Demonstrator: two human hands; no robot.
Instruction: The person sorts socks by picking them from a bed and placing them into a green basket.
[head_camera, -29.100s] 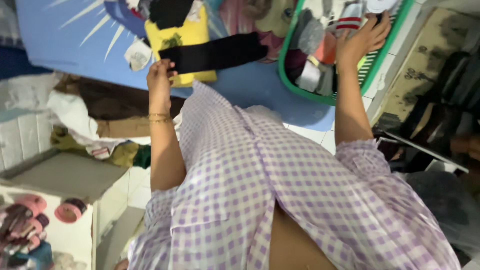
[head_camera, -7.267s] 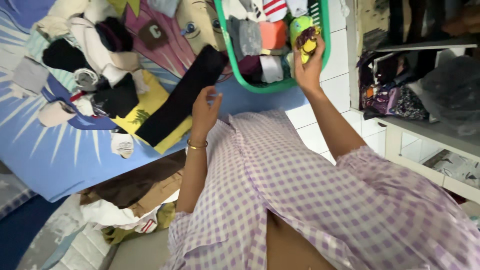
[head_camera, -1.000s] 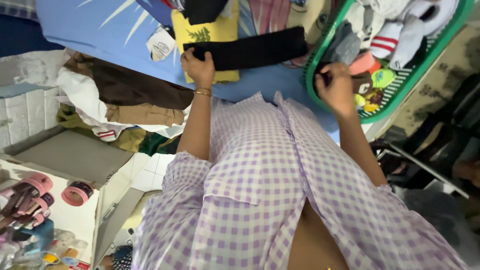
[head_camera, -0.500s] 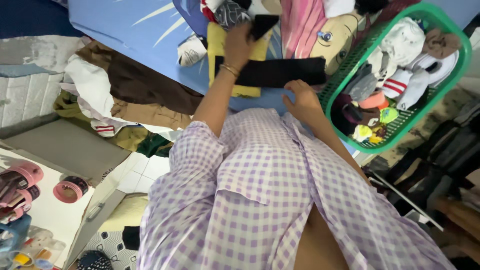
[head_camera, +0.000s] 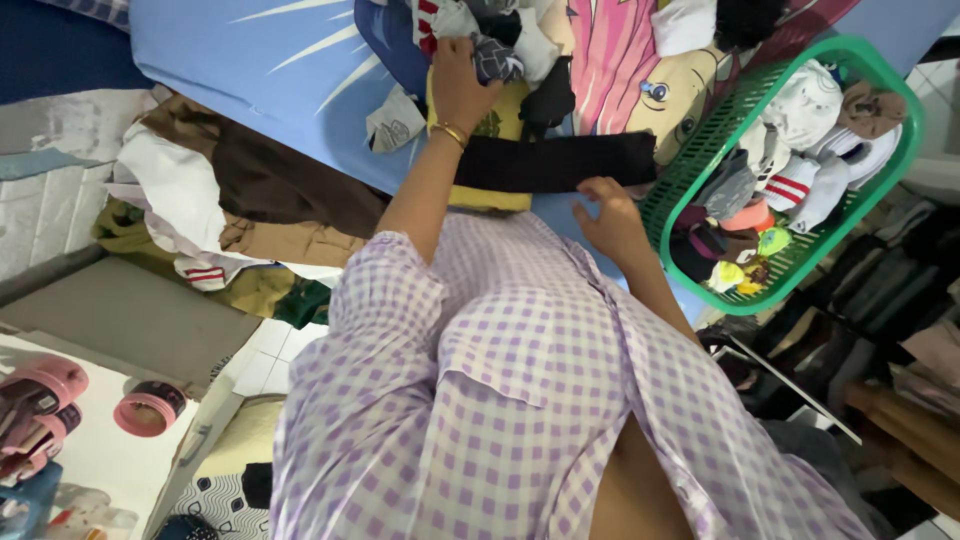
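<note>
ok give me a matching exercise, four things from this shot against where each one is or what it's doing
Things:
1. left hand
2. right hand
3. black sock
4. green basket

Places or states:
A. laid flat across the yellow cloth
B. full of rolled socks, at the right
C. on the sock pile
D. open, just below the sock's end

Pairs: 1-C, 2-D, 3-A, 4-B

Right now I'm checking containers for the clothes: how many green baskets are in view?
1. The green basket sits at the right on the blue bedsheet, full of socks, beside the right hand. The left hand reaches into the sock pile. Others may lie out of view.
</note>
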